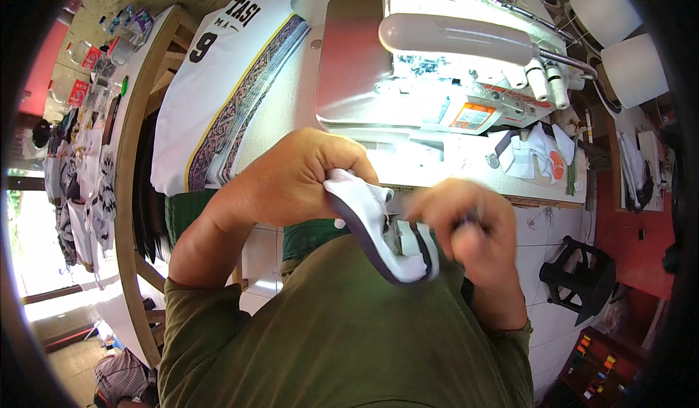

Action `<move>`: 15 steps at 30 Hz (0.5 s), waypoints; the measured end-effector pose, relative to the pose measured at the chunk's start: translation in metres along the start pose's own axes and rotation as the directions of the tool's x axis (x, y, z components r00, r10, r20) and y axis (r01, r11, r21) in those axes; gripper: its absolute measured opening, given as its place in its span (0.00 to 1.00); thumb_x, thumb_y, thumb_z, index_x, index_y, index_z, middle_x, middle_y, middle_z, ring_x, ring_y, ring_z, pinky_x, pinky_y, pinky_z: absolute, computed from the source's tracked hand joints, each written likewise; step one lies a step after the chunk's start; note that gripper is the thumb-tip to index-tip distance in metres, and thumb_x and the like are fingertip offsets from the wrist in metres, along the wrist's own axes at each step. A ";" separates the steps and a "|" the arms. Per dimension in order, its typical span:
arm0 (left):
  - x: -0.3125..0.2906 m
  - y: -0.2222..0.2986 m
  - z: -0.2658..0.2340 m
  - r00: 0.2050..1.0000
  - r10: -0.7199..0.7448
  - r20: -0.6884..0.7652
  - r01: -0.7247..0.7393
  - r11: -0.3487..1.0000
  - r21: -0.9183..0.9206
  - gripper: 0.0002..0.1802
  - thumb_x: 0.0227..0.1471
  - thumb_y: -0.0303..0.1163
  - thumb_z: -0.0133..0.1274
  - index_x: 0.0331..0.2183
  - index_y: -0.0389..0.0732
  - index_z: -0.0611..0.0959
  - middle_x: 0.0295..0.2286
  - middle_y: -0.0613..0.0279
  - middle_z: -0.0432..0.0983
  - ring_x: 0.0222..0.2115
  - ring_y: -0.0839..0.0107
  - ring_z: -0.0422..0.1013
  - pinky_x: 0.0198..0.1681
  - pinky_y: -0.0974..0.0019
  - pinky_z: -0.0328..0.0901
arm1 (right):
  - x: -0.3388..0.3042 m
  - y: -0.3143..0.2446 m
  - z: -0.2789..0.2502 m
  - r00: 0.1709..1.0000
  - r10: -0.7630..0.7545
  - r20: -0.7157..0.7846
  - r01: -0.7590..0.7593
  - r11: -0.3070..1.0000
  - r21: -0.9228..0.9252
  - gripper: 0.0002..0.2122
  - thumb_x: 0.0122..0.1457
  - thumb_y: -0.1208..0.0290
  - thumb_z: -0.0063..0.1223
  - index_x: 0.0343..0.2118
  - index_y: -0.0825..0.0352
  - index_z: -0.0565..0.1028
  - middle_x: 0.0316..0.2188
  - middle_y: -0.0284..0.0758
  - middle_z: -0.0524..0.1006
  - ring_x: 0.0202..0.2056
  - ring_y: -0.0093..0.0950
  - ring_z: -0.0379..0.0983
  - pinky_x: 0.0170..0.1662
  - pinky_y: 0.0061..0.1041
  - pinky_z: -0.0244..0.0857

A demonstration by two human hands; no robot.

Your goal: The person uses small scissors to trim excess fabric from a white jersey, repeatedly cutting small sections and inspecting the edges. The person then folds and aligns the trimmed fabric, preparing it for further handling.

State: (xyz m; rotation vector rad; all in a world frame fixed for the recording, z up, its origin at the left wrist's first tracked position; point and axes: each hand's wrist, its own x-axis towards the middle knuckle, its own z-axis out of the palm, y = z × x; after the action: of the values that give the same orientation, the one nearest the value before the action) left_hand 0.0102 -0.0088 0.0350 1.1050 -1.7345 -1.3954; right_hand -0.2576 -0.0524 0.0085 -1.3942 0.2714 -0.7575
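My left hand (pixel 309 171) is closed on a white fabric band with a dark navy edge (pixel 364 222), pinching its upper end between thumb and fingers. The band hangs in a curved loop in front of my olive shirt, its lower part folded back up to the right. Just right of the band, my right hand (pixel 470 230) is raised with its fingers curled, smeared by motion. Something small and dark shows within those fingers, but its kind cannot be made out. Both hands are above my lap, at the near edge of the sewing table.
A sewing machine (pixel 466 106) stands under a lit lamp (pixel 459 38), with white thread cones (pixel 632 80) at right. White printed jerseys (pixel 218 95) lie at the table's left. Fabric scraps (pixel 542 153) lie by the machine. A black stool (pixel 579 277) stands right; bottles (pixel 87 55) left.
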 end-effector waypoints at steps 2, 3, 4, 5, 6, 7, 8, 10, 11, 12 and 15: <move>0.000 0.006 0.000 0.996 0.084 0.007 -0.084 0.986 0.142 0.12 0.46 0.24 0.68 0.35 0.36 0.86 0.27 0.62 0.81 0.29 0.75 0.76 0.34 0.69 0.68 | 0.001 0.014 0.014 0.944 0.288 -0.160 -0.264 0.952 0.151 0.23 0.59 0.60 0.68 0.52 0.69 0.77 0.34 0.28 0.79 0.30 0.11 0.70 0.33 0.14 0.63; 0.001 0.009 0.001 0.992 0.127 0.005 -0.125 0.970 0.210 0.11 0.46 0.23 0.68 0.35 0.36 0.85 0.27 0.61 0.80 0.29 0.73 0.77 0.35 0.68 0.69 | 0.002 0.022 0.020 0.931 0.353 -0.095 -0.324 0.916 0.237 0.23 0.60 0.62 0.68 0.53 0.69 0.76 0.33 0.26 0.78 0.30 0.10 0.68 0.33 0.13 0.62; -0.001 0.012 0.002 0.991 0.134 -0.009 -0.129 0.967 0.221 0.12 0.44 0.22 0.68 0.34 0.37 0.85 0.28 0.57 0.79 0.31 0.67 0.78 0.35 0.65 0.69 | 0.002 0.026 0.024 0.933 0.352 -0.069 -0.338 0.927 0.162 0.17 0.62 0.66 0.66 0.49 0.69 0.78 0.29 0.24 0.76 0.29 0.10 0.67 0.33 0.13 0.61; -0.001 0.014 0.003 0.981 0.185 -0.063 -0.158 0.940 0.301 0.12 0.43 0.21 0.68 0.34 0.37 0.85 0.28 0.57 0.79 0.32 0.67 0.78 0.36 0.65 0.70 | 0.001 0.030 0.025 0.939 0.314 -0.138 -0.307 0.949 0.067 0.15 0.62 0.66 0.66 0.46 0.69 0.78 0.28 0.24 0.76 0.29 0.10 0.67 0.32 0.14 0.61; -0.003 0.016 0.001 0.964 0.240 -0.113 -0.180 0.906 0.382 0.13 0.43 0.21 0.68 0.34 0.37 0.85 0.29 0.57 0.79 0.33 0.66 0.78 0.36 0.65 0.70 | -0.001 0.029 0.023 0.933 0.323 -0.162 -0.332 0.942 -0.036 0.13 0.62 0.66 0.66 0.44 0.69 0.79 0.28 0.24 0.76 0.29 0.10 0.66 0.32 0.14 0.61; -0.005 0.016 0.000 0.943 0.289 -0.167 -0.186 0.870 0.456 0.14 0.42 0.21 0.68 0.34 0.38 0.85 0.30 0.58 0.79 0.34 0.66 0.78 0.37 0.64 0.70 | -0.002 0.028 0.018 0.927 0.323 -0.192 -0.351 0.927 -0.134 0.12 0.62 0.67 0.66 0.42 0.69 0.79 0.27 0.24 0.75 0.29 0.10 0.66 0.32 0.14 0.61; -0.009 0.016 -0.003 0.930 0.314 -0.190 -0.183 0.846 0.501 0.14 0.41 0.20 0.69 0.33 0.39 0.84 0.32 0.59 0.80 0.35 0.64 0.78 0.39 0.64 0.71 | -0.004 0.027 0.015 0.930 0.305 -0.206 -0.312 0.950 -0.004 0.09 0.62 0.67 0.64 0.35 0.68 0.79 0.25 0.24 0.75 0.27 0.10 0.65 0.29 0.15 0.60; -0.017 0.012 -0.006 0.934 0.304 -0.190 -0.185 0.863 0.471 0.14 0.39 0.17 0.66 0.32 0.40 0.83 0.33 0.60 0.80 0.35 0.66 0.77 0.39 0.65 0.70 | -0.006 0.025 0.006 0.908 0.376 -0.184 -0.376 0.926 0.033 0.09 0.63 0.67 0.63 0.35 0.67 0.78 0.24 0.24 0.74 0.25 0.10 0.64 0.28 0.15 0.58; -0.022 0.010 -0.008 0.930 0.314 -0.193 -0.200 0.870 0.451 0.15 0.38 0.15 0.65 0.31 0.41 0.82 0.34 0.61 0.79 0.36 0.67 0.76 0.38 0.66 0.69 | -0.006 0.024 0.003 0.912 0.372 -0.173 -0.366 0.928 0.069 0.08 0.63 0.67 0.63 0.35 0.67 0.78 0.23 0.24 0.73 0.24 0.10 0.63 0.27 0.15 0.57; -0.026 0.006 -0.008 0.942 0.277 -0.189 -0.184 0.898 0.400 0.15 0.39 0.15 0.65 0.31 0.41 0.81 0.34 0.60 0.79 0.36 0.67 0.76 0.39 0.66 0.69 | -0.006 0.025 0.003 0.912 0.376 -0.166 -0.368 0.927 0.079 0.09 0.64 0.66 0.62 0.34 0.67 0.78 0.22 0.23 0.73 0.22 0.10 0.62 0.25 0.15 0.55; -0.037 -0.001 -0.005 0.970 0.171 -0.172 -0.121 0.956 0.266 0.16 0.41 0.14 0.65 0.32 0.41 0.79 0.36 0.59 0.79 0.38 0.68 0.76 0.42 0.67 0.68 | -0.002 0.026 0.006 0.897 0.412 -0.162 -0.373 0.900 0.226 0.09 0.64 0.67 0.62 0.34 0.67 0.78 0.22 0.23 0.73 0.22 0.10 0.63 0.24 0.14 0.56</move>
State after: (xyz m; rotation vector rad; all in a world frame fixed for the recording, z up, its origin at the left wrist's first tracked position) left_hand 0.0313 0.0218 0.0362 1.1770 -1.8454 -0.9611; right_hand -0.2474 -0.0466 -0.0158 -1.0339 0.6111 -0.5699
